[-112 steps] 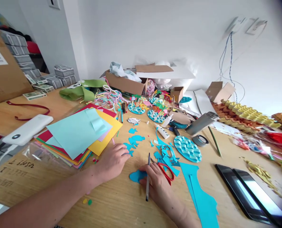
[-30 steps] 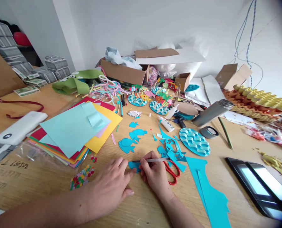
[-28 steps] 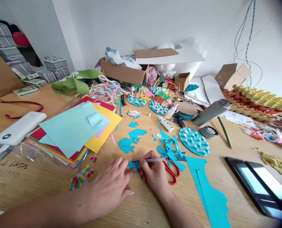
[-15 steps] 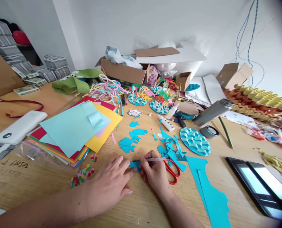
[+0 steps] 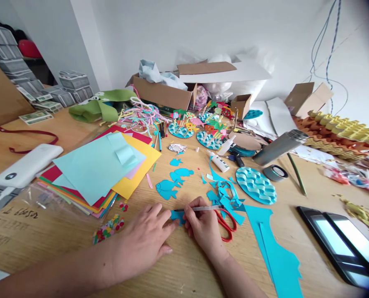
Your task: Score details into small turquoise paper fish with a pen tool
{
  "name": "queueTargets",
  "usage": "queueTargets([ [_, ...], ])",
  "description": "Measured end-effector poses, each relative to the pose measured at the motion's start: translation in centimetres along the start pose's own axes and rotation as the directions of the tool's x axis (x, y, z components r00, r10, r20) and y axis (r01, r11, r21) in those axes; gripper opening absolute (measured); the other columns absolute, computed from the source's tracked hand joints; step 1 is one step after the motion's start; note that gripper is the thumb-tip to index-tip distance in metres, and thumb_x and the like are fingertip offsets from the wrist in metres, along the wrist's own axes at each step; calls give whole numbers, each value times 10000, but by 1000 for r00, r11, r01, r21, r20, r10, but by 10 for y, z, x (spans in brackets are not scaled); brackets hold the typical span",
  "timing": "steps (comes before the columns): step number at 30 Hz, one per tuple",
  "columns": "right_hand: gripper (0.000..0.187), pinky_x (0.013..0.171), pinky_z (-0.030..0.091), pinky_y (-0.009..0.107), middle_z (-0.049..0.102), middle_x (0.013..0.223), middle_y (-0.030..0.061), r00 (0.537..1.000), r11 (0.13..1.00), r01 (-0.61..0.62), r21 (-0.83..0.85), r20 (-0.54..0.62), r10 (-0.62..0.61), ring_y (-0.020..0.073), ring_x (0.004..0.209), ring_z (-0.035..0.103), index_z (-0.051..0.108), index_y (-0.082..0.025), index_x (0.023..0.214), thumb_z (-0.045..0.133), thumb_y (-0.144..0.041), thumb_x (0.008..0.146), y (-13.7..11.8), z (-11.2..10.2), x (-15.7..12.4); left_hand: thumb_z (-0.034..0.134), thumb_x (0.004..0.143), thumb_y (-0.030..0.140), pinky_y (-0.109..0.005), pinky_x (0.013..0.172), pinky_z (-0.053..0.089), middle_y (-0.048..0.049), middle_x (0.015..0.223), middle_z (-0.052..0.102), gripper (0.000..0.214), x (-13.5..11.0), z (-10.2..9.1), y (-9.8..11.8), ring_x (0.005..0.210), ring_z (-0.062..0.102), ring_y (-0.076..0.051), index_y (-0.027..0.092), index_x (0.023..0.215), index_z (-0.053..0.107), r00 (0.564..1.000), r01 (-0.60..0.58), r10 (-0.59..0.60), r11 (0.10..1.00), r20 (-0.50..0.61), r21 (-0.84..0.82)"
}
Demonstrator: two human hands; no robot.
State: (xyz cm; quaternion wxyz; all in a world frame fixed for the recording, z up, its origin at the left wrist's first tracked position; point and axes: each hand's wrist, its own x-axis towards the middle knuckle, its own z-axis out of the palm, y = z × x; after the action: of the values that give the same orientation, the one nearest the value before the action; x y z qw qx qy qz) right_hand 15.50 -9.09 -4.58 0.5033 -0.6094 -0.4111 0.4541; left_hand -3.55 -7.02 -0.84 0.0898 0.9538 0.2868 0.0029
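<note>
My right hand (image 5: 203, 227) grips a slim pen (image 5: 207, 208), its tip over a small blue paper piece (image 5: 177, 216) lying on the table. My left hand (image 5: 148, 236) lies flat, fingers stretched out, with its fingertips at the left edge of that piece. The piece is partly hidden by both hands. Above them lie several blue paper fish cutouts, among them a large fish (image 5: 166, 189) with drawn lines. Red-handled scissors (image 5: 226, 227) rest just right of my right hand, partly under blue paper scraps (image 5: 226, 192).
Coloured paper sheets (image 5: 94, 169) are stacked at left, near paper dots (image 5: 108, 229). A wavy blue oval (image 5: 255, 185), a metal flask (image 5: 280, 145), a glue bottle (image 5: 219, 161) and a large blue paper offcut (image 5: 274, 248) are at right. A black device (image 5: 336, 244) lies far right.
Both hands, the pen and the blue piece stay almost where they were. The whole view has shifted very slightly.
</note>
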Motion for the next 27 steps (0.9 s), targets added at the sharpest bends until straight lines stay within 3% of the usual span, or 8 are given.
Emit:
queueTargets([
  [15,346,319,331,161,555,487,-56,1000,1000,10,-22,18,-10,89,337,467,494,-226,752,674,-500,865,2,-1,0,690,886,445,-554,1040,409,-75,1254,593,503,1,-4,1,1233,475,-351,260,1337,565,1000,0,0,1000,12,-22],
  [27,367,315,348,158,570,512,-51,1000,1000,-2,-10,18,3,89,346,487,488,-227,751,687,-521,844,1,-1,1,754,843,406,-530,962,503,-123,1428,527,641,-9,3,5,1110,620,-344,239,1408,503,998,42,-43,999,35,30],
])
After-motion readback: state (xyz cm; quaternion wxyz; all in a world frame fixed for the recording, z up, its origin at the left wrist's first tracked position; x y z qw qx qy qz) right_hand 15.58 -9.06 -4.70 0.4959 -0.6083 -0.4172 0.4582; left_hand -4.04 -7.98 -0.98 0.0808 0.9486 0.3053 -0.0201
